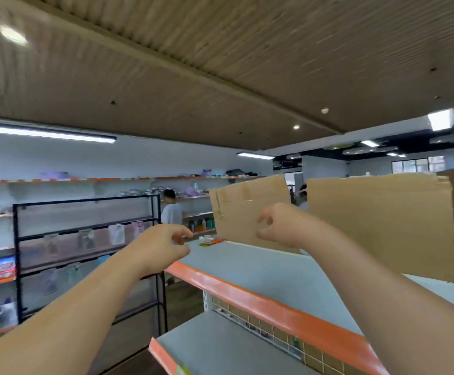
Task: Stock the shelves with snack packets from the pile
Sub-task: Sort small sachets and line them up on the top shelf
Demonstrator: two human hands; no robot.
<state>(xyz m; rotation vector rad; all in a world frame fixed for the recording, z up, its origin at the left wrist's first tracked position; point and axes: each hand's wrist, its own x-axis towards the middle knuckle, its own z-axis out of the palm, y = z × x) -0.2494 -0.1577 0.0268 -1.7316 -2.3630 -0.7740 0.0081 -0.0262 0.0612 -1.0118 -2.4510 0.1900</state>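
Note:
Both my arms reach forward over a grey shelf unit with orange front edges [247, 290]. My left hand [163, 246] hovers at the top shelf's left end, fingers loosely curled, holding nothing. My right hand [282, 226] is raised in front of a standing cardboard sheet [236, 209], fingers curved and apart, nothing in it. A lower grey shelf [220, 345] sits below with a wire mesh back. A small yellow and orange item [209, 242] lies on the top shelf near the cardboard. No snack pile is in view.
A larger cardboard sheet [383, 226] stands on the shelf top at the right. A black metal rack [85, 255] with hanging packets stands to the left. Wall shelves [58, 181] hold goods, and a person in a white shirt [171, 209] stands beyond.

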